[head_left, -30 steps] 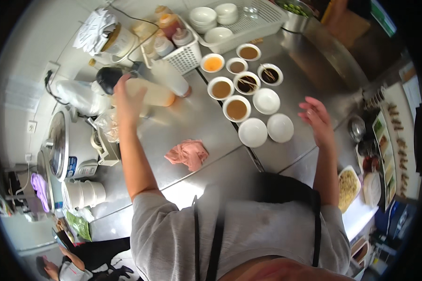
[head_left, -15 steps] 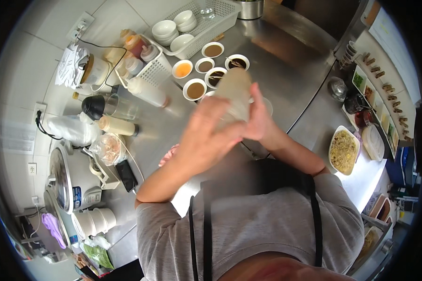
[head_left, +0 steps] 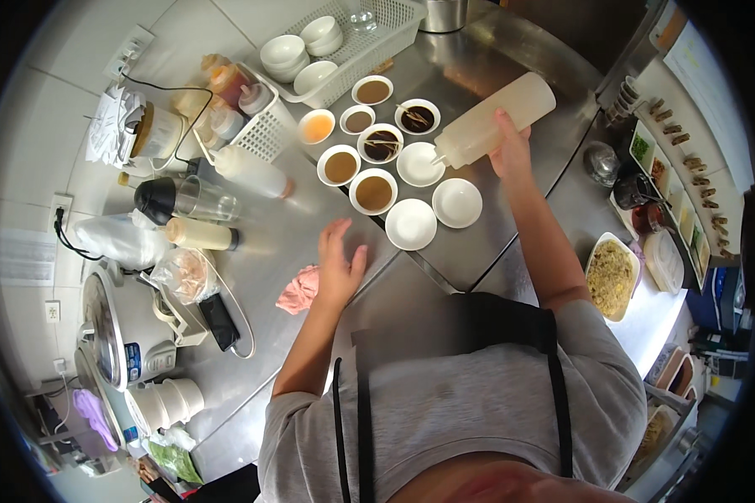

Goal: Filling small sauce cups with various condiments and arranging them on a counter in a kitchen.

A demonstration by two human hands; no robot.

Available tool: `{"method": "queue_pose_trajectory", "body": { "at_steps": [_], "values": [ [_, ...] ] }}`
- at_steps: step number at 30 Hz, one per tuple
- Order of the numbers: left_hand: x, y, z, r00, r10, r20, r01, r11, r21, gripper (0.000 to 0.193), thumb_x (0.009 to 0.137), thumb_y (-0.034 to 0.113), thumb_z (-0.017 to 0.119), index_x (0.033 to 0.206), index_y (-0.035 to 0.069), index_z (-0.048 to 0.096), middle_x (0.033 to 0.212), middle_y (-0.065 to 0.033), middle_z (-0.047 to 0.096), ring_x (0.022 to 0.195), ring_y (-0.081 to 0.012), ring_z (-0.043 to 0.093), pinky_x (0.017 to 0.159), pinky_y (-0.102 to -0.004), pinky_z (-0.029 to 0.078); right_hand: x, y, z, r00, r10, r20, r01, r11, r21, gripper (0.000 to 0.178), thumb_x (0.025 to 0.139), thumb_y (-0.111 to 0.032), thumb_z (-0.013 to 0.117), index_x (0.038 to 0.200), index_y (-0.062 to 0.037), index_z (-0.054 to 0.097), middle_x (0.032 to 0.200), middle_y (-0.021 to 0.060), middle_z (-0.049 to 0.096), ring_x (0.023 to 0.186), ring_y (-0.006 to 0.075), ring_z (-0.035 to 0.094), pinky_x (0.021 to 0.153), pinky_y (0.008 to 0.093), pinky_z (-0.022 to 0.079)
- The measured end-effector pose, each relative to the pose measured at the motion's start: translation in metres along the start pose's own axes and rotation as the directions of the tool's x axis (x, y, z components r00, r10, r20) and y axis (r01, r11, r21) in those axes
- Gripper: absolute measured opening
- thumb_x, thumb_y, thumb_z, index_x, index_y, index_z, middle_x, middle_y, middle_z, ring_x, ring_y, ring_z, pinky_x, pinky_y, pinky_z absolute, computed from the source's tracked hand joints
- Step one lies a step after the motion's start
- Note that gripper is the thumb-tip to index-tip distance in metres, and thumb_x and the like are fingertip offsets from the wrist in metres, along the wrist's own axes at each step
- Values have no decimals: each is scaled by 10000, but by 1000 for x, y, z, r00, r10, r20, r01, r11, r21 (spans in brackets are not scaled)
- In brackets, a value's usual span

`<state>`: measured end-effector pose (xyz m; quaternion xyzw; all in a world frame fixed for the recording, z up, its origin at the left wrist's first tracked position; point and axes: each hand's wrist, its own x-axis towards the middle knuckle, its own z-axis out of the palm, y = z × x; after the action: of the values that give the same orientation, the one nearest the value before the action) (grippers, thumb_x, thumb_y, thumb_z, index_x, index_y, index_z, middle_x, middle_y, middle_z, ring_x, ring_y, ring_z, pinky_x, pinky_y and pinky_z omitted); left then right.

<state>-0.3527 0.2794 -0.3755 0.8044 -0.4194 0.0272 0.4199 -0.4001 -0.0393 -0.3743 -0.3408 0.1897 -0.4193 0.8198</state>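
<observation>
A cloudy squeeze bottle (head_left: 502,116) lies tipped in my right hand (head_left: 511,149), its nozzle pointing down-left over a small white bowl (head_left: 422,164). Whether liquid comes out I cannot tell. Two more pale bowls, one in front (head_left: 411,225) and one at the right (head_left: 457,203), look bare inside. Around them stand several filled bowls: brown sauce (head_left: 373,193), dark sauce with pale strips (head_left: 381,144), and an orange one (head_left: 317,127). My left hand (head_left: 337,270) is held above the steel table, fingers apart, holding nothing, beside a crumpled pink cloth (head_left: 299,291).
A white basket (head_left: 377,59) of stacked bowls stands at the back. To the left are a crate of sauce bottles (head_left: 264,130), a lying bottle (head_left: 252,172), a phone (head_left: 220,323) and a rice cooker (head_left: 113,327). A tub of fried rice (head_left: 612,277) sits at the right.
The bottle, earlier upright-ish between both hands, is now tilted in my right hand farther right. My left hand has let go and dropped back toward the pink cloth.
</observation>
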Motion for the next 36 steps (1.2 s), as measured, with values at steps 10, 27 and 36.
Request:
{"method": "queue_pose_trajectory", "body": {
  "at_steps": [10, 27, 36],
  "values": [
    [-50, -33, -8, 977, -194, -88, 207, 963, 173, 381, 655, 22, 540, 1020, 12, 435, 1007, -163, 427, 812, -255, 460, 716, -320, 389, -1, 7, 31, 959, -207, 195, 251, 938, -238, 558, 668, -31, 625, 1091, -57, 262, 1011, 65, 435, 932, 156, 454, 817, 311, 386],
    [-58, -37, -3, 975, -188, -118, 214, 938, 273, 310, 626, 74, 564, 928, 36, 503, 966, -153, 467, 836, -296, 457, 719, -364, 371, 8, -2, 43, 945, -235, 226, 283, 935, -213, 596, 627, -1, 648, 1099, -62, 290, 1002, 69, 464, 904, 152, 477, 773, 295, 420],
    [-39, -42, 4, 989, -85, -118, 120, 937, 327, 272, 644, 54, 548, 912, 34, 507, 948, -160, 465, 771, -266, 467, 693, -337, 386, 26, 1, 31, 965, -260, 48, 264, 952, -158, 507, 652, -27, 645, 1049, -47, 331, 987, 71, 468, 911, 161, 474, 785, 303, 402]
  ]
}}
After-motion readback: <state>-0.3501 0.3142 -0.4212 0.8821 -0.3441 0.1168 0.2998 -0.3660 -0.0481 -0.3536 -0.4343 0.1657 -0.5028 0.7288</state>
